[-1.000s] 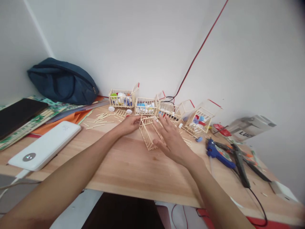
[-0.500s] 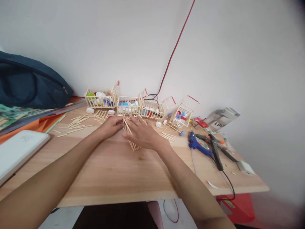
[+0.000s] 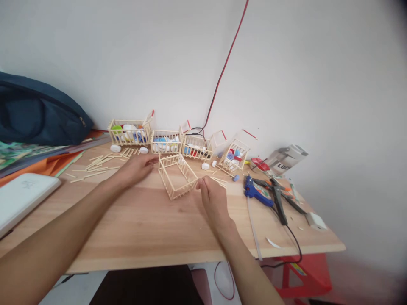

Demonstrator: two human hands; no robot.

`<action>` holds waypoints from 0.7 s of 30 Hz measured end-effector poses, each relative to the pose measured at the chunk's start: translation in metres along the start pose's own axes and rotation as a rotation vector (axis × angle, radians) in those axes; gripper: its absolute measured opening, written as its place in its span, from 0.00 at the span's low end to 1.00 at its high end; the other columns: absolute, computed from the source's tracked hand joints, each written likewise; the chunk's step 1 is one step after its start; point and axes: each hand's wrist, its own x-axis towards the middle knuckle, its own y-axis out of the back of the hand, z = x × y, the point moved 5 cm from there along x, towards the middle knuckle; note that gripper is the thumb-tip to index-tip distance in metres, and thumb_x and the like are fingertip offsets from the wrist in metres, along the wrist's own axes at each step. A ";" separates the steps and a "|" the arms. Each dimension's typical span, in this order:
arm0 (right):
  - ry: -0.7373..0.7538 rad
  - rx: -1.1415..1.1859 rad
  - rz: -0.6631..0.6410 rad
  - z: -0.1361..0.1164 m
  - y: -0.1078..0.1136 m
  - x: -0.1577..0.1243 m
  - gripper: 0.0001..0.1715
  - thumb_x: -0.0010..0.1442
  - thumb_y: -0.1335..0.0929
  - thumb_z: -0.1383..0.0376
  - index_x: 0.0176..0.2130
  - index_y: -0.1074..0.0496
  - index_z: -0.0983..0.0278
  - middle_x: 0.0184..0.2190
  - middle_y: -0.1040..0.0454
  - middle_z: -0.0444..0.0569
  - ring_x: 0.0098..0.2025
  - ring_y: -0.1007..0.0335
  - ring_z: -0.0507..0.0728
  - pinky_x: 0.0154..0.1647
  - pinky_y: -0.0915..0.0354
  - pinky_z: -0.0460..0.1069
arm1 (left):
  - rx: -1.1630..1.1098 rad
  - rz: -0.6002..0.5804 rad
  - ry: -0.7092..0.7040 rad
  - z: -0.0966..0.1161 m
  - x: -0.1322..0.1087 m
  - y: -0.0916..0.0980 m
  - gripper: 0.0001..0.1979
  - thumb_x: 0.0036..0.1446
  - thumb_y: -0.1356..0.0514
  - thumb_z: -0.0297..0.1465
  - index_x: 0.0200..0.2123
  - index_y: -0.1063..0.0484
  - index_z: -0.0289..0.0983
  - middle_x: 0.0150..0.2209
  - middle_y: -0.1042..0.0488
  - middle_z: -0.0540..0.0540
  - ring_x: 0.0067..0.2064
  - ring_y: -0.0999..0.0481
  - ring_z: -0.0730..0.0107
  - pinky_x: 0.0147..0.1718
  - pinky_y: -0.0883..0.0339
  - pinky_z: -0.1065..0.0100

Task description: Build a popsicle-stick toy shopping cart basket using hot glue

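An empty open basket made of thin wooden sticks stands upright on the wooden table. My left hand lies flat and open on the table, fingertips reaching the basket's far left corner. My right hand rests on the table just right of the basket. Its fingers are drawn together and the thumb sits against the basket's near right corner. Whether anything is inside those fingers is hidden.
Several stick baskets filled with coloured bottle caps line the wall. Loose sticks lie at left, with a white power bank and a blue bag. A blue glue gun, black cutters and a grey box sit at right.
The basket, earlier tipped over under my hands, now stands upright. My right hand has pulled back off it to its right side. The view has shifted rightward.
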 end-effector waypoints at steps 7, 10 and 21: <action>0.027 0.118 0.013 0.003 -0.004 -0.008 0.26 0.71 0.44 0.57 0.25 0.33 0.62 0.22 0.31 0.44 0.28 0.34 0.53 0.34 0.43 0.48 | 0.282 0.131 0.188 0.013 -0.008 0.064 0.18 0.58 0.49 0.38 0.37 0.20 0.38 0.32 0.19 0.47 0.36 0.22 0.62 0.37 0.35 0.69; 0.051 0.152 0.081 -0.001 0.002 -0.008 0.14 0.67 0.38 0.59 0.35 0.28 0.62 0.28 0.29 0.46 0.32 0.33 0.54 0.37 0.39 0.48 | 0.376 0.326 0.272 0.029 -0.028 0.105 0.21 0.57 0.48 0.42 0.39 0.20 0.37 0.34 0.19 0.46 0.38 0.23 0.61 0.36 0.37 0.69; 0.052 0.227 0.107 0.004 0.007 -0.016 0.11 0.62 0.34 0.60 0.33 0.23 0.59 0.34 0.20 0.47 0.38 0.25 0.59 0.42 0.33 0.53 | 0.331 0.704 0.687 0.014 -0.155 0.199 0.25 0.51 0.50 0.29 0.51 0.26 0.34 0.26 0.25 0.52 0.26 0.31 0.72 0.28 0.39 0.74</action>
